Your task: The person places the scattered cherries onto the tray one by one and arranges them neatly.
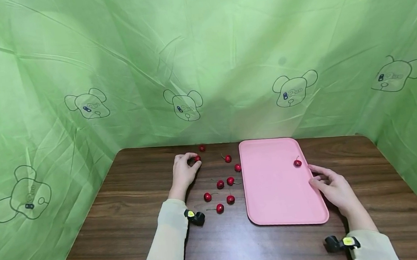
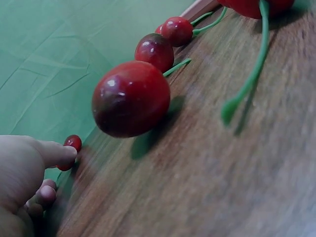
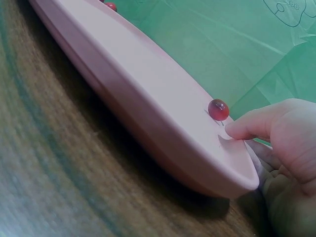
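At the far left of the cherry group, my left hand [image 1: 184, 172] pinches a red cherry [image 1: 198, 158] between thumb and fingers. In the left wrist view its thumb partly covers that cherry [image 2: 65, 167], and a second cherry [image 2: 73, 143] sits just beyond. My right hand [image 1: 334, 188] grips the right rim of a pink tray [image 1: 280, 194], thumb over the rim and the other fingers along the outside. One cherry [image 1: 297, 163] with a stem lies on the tray near that hand; the right wrist view shows it beside the thumb [image 3: 247, 126].
Several loose cherries with green stems, among them one cherry [image 1: 220, 208] at the front, lie on the brown wooden table [image 1: 127, 221] left of the tray. Another cherry [image 1: 202, 147] is near the back edge. A green curtain [image 1: 224, 61] surrounds the table.
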A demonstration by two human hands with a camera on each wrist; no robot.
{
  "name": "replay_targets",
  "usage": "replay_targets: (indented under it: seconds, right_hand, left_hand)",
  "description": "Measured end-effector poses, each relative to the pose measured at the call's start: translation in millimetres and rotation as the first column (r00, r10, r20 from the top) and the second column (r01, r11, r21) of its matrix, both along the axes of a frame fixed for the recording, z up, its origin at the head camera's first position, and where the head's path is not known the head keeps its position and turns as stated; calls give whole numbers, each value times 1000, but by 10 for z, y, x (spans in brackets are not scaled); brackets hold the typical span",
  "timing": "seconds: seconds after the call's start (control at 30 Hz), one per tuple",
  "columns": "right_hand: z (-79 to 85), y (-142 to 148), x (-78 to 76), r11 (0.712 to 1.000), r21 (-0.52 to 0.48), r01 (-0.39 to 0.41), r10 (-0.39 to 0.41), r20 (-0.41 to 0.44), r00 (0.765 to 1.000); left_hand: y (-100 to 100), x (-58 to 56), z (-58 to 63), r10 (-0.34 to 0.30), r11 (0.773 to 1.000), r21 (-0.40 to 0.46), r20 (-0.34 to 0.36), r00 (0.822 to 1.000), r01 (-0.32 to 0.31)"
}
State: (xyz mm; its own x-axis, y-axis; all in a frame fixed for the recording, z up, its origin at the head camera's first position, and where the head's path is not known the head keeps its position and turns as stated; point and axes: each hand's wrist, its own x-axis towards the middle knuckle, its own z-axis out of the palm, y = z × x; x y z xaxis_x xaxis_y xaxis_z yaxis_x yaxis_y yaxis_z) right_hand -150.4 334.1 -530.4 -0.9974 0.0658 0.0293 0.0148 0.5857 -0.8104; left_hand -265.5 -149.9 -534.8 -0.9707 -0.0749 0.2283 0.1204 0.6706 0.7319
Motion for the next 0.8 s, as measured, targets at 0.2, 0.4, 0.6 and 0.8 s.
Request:
replay_targets:
  seconds: [0.2,0.4,0.6,0.8]
  right_hand:
    - [1,-6,2,1000,-3,1,-1,-10,1000]
    - [22,-12,10,1000,-1,2,-2,-8,1000]
    - [29,-13,7,1000,3,1,-1,0,1000]
    - [14,-9,5,1000,9,6,-6,5,1000]
  left_hand:
    - [-1,10,5,-2,1000,4,-9,1000,2]
    - [3,2,6,-11,1000,-11,-12,1000,11]
    - [-14,-17,4,-32,999,6,-40,999,32]
    - [-27,-21,9,-39,999,34,-32,999,40]
